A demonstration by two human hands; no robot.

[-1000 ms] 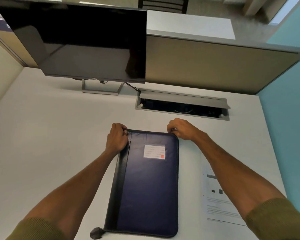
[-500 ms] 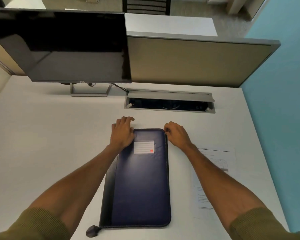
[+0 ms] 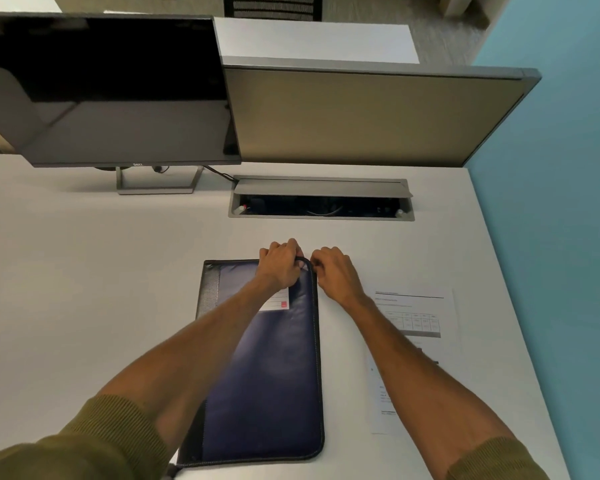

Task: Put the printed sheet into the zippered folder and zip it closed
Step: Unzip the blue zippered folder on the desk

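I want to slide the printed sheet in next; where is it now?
In the head view, the printed sheet lies flat on the desk, just right of the folder, not yet inside it.

Your left forearm (image 3: pixel 201 341) covers much of the white label (image 3: pixel 278 303) on the dark blue zippered folder (image 3: pixel 278 375). Your right forearm (image 3: pixel 406 358) hides part of the white printed sheet (image 3: pixel 418 308), its print unreadably small. The fingertips of your right hand (image 3: pixel 333 271) are hidden.

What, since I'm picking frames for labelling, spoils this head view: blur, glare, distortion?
Head view: the wide-angle lens bows the partition and desk edges; the dark monitor faintly mirrors the room; light is even, shadows soft; left hand, right hand and zippered folder look fairly sharp; text on the printed sheet is too soft to read.
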